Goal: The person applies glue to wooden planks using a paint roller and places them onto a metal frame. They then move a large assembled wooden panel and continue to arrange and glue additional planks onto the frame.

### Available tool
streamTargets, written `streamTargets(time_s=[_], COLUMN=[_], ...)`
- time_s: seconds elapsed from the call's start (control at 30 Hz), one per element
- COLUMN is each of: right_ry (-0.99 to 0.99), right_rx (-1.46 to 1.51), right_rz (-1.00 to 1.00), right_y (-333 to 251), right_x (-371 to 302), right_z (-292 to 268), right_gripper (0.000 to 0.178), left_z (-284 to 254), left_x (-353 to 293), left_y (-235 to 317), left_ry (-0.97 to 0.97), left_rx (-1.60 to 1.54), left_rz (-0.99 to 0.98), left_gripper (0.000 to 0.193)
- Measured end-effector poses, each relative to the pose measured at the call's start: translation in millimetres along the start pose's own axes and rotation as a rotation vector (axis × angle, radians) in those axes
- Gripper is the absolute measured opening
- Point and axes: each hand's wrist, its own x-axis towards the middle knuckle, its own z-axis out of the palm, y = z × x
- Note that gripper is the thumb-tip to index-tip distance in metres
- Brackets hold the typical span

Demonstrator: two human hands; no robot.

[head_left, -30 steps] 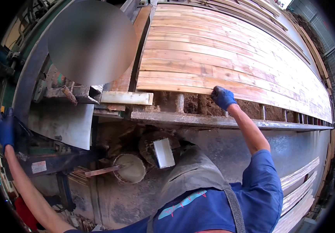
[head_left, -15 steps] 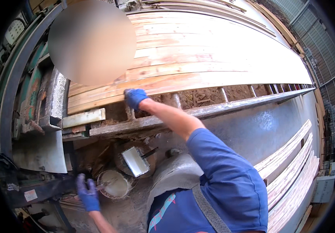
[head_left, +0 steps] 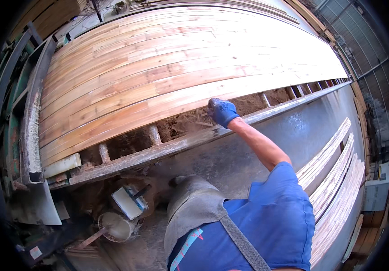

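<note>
Well left of the right hand point(head_left: 222, 112), a pale label point(head_left: 35, 252)

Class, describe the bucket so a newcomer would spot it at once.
Start from the broad panel of wooden planks and drop to the metal rail along its near edge. Below that rail's left part sits the bucket. Its round mouth, pale contents and protruding brownish stick set it apart from the white rectangular object just above it.
</note>
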Motion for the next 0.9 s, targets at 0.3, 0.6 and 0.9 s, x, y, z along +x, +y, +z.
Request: streamTargets(time_s=[0.3,0.6,0.9], right_ry=[-0.051,-0.065,0.006], right_rx=[0.091,0.202,0.109], right_rz=[-0.211,-0.198,-0.313], right_y=[-41,-124,-186], right_x=[37,39,29], right_z=[7,46,40], right_gripper=[0.018,0.026,0.032], left_z=[55,41,41], left_x=[-57,-115,-157], left_y=[55,-15,-238], left_ry=[-0.05,0.157,0.153], left_rx=[-0.249,-0.365,-0.622], left_rz=[0.369,0.164,-0.268], left_gripper=[0.031,0.027,0.026])
